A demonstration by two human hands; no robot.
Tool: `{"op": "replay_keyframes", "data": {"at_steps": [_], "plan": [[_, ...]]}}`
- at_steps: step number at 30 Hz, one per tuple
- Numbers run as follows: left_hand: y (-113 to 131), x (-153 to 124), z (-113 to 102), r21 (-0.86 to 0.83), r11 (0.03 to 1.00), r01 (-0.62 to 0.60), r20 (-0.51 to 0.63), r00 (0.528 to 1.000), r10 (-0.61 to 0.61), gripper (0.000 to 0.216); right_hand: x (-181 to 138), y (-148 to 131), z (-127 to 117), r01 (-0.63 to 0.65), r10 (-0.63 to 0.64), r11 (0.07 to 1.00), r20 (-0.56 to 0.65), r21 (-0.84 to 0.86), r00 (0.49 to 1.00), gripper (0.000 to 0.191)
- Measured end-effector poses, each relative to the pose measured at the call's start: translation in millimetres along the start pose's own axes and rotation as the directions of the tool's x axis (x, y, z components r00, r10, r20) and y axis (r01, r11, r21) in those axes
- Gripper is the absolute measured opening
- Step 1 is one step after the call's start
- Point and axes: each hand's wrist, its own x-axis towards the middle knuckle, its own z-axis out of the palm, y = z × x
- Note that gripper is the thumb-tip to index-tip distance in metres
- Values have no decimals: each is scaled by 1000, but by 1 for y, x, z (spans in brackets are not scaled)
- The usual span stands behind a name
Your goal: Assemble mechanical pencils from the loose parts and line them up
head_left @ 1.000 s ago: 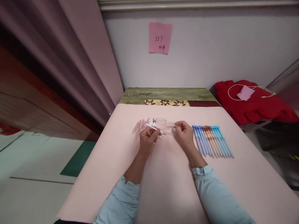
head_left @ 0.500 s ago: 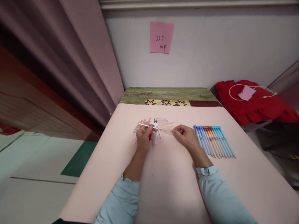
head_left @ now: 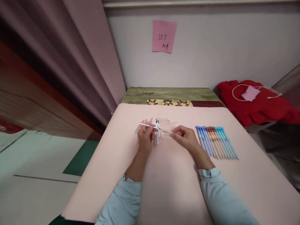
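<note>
My left hand (head_left: 144, 139) is closed in a pinch around a slim white pen refill (head_left: 144, 124), its dark tip pointing right. Opposite it, my right hand (head_left: 185, 136) has thumb and forefinger pressed together on a thin, see-through piece, perhaps a cap, too faint to make out fully. Under and behind the hands lie several white refills (head_left: 157, 139) with black tips. Pale pink tubes (head_left: 142, 128) are heaped on the left, partly hidden by my left hand. Clear, pale slim pieces (head_left: 164, 121) lie between the hands, further back.
A neat row of blue, brown and turquoise-topped pens (head_left: 217, 142) lies right of my right hand on the pink-covered table (head_left: 175, 187). A red cloth (head_left: 269, 109) with a white cable is beyond the right edge. A curtain (head_left: 93, 62) hangs at left, a wall behind.
My right hand, with the see-through piece, has come slightly closer to the refill's tip in my left hand. The whole view has shifted a little.
</note>
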Motion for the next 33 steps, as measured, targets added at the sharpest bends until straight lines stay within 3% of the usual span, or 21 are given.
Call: {"op": "replay_keyframes", "data": {"at_steps": [3, 6, 10, 18, 33], "plan": [[0, -1, 2, 22, 1000, -7, 10, 1000, 6, 25, 1, -7, 12, -12, 21, 966, -34, 260, 999, 36], [0, -2, 3, 38, 999, -7, 6, 1000, 7, 28, 0, -12, 22, -32, 32, 931, 4, 364, 999, 40], [1, -3, 2, 37, 999, -13, -3, 1000, 13, 30, -4, -16, 27, -54, 40, 938, 47, 341, 998, 36], [1, 0, -1, 52, 997, -56, -41, 997, 58, 32, -6, -22, 22, -25, 23, 975, 13, 220, 1000, 36], [1, -2, 1, 71, 997, -42, -25, 999, 44, 35, -6, -19, 26, -51, 35, 966, 67, 252, 997, 36]]}}
